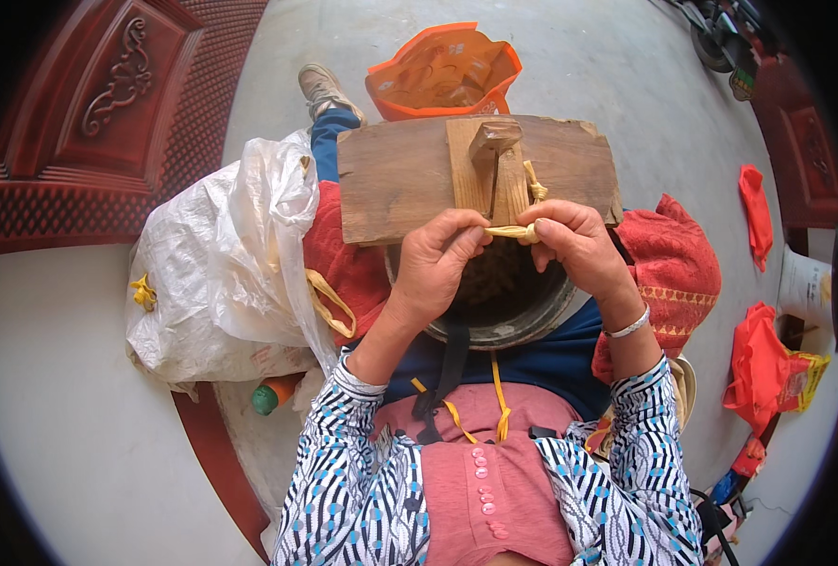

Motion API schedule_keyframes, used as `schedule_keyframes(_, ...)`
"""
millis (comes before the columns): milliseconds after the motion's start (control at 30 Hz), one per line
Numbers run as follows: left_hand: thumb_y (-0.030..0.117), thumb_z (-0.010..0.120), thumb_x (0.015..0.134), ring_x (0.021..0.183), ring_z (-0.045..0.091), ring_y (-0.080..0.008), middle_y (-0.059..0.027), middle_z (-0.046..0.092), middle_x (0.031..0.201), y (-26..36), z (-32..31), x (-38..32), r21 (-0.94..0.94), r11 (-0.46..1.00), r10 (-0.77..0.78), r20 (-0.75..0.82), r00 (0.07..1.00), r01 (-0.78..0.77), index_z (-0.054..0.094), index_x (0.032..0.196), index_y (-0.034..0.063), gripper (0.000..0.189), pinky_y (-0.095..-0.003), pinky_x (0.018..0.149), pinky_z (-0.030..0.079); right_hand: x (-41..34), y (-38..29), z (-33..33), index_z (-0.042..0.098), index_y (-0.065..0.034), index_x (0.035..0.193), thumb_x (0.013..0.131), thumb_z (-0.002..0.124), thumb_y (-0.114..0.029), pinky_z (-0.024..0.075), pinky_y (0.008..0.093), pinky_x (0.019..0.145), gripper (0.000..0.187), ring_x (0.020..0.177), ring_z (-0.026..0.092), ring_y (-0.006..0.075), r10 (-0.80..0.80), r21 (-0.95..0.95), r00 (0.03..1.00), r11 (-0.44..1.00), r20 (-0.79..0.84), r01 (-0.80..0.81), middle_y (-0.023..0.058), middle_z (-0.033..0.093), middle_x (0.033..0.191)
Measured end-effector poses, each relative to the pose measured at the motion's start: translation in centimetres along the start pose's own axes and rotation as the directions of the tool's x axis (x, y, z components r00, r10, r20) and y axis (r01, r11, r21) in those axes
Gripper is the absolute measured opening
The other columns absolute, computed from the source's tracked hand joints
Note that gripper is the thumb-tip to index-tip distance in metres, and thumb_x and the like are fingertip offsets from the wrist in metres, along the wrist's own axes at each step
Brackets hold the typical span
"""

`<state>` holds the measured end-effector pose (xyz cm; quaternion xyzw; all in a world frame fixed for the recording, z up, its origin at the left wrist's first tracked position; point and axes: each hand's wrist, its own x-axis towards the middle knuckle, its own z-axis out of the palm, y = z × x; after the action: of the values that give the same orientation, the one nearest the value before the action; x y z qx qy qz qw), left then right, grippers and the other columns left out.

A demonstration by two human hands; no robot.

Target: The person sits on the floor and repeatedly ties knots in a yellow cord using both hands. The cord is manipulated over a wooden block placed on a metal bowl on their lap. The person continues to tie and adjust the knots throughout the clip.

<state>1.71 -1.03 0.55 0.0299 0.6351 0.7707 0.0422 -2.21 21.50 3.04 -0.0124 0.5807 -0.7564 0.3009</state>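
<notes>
Between my two hands is a short pale-yellow knotted strip (509, 231), like a folded dried strand. My left hand (439, 258) pinches its left end between thumb and fingers. At the knotted right end, my right hand (576, 240) grips it the same way. Just beyond my fingers a wooden board (405, 177) lies across a dark round pot (493, 336) in my lap. A wooden peg (495, 136) stands up from a lighter plank (467, 166) on the board. Another knotted yellow strand (536, 185) rests on the plank's right side. The pot's contents are dark and unclear.
A white woven sack (185, 297) with a clear plastic bag (256, 247) stands at my left. An orange bag (440, 71) gapes open beyond the board. Red cloths (674, 262) cover my knees. Red plastic bags (755, 368) lie at right, and a carved red door (100, 92) is at upper left.
</notes>
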Motion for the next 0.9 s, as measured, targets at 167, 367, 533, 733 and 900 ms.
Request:
schedule_keyframes(167,0.006,0.063,0.098,0.081,0.060,-0.0074,-0.0009,0.066,0.087,0.3,-0.5,1.4,0.172,0.983,0.068,0.021,0.997,-0.070,0.068,0.103,0.0008,0.009,-0.0228,0.074,0.050,0.9,-0.2,0.2,0.069,0.0007,0.109,0.094,0.067,-0.009,0.0507,0.0229,0.064,0.017,0.069,0.057,0.0061,-0.170,-0.183,0.985,0.970,-0.041,0.160,0.0004,0.065,0.086)
schedule_keyframes(367,0.006,0.064,0.096,0.080,0.059,-0.0080,-0.0005,0.065,0.085,0.3,-0.1,2.8,0.242,0.966,0.099,-0.030,0.995,-0.089,0.067,0.101,0.0002,0.008,-0.0242,0.072,0.049,1.6,-0.9,0.9,0.069,0.0010,0.105,0.094,0.068,-0.007,0.0478,0.0224,0.068,0.014,0.076,0.056,0.0056,-0.294,-0.469,0.945,0.860,-0.140,0.198,-0.0015,0.064,0.086)
schedule_keyframes(533,0.006,0.065,0.095,0.079,0.059,-0.0083,-0.0015,0.065,0.084,0.5,0.0,3.4,0.271,0.959,0.094,-0.031,0.995,-0.082,0.067,0.100,0.0000,0.008,-0.0250,0.072,0.048,1.8,-0.8,0.9,0.068,0.0019,0.104,0.095,0.066,-0.008,0.0471,0.0231,0.072,0.014,0.081,0.056,0.0064,-0.314,-0.536,0.935,0.824,-0.165,0.182,-0.0009,0.065,0.087)
schedule_keyframes(733,0.006,0.065,0.094,0.078,0.058,-0.0086,-0.0017,0.064,0.083,0.1,-0.1,3.8,0.306,0.948,0.112,-0.049,0.993,-0.092,0.067,0.100,0.0004,0.008,-0.0257,0.072,0.048,2.3,-0.9,1.0,0.068,0.0015,0.104,0.095,0.066,-0.008,0.0469,0.0244,0.072,0.013,0.081,0.055,0.0071,-0.326,-0.583,0.930,0.794,-0.172,0.171,-0.0003,0.064,0.085)
schedule_keyframes(900,0.005,0.066,0.093,0.077,0.059,-0.0099,-0.0031,0.065,0.083,0.5,0.0,3.7,0.299,0.947,0.136,-0.050,0.989,-0.115,0.067,0.100,0.0005,0.009,-0.0265,0.071,0.049,1.9,-1.1,1.5,0.068,0.0020,0.103,0.094,0.065,-0.007,0.0468,0.0246,0.072,0.013,0.080,0.055,0.0072,-0.343,-0.580,0.922,0.794,-0.181,0.181,0.0001,0.064,0.084)
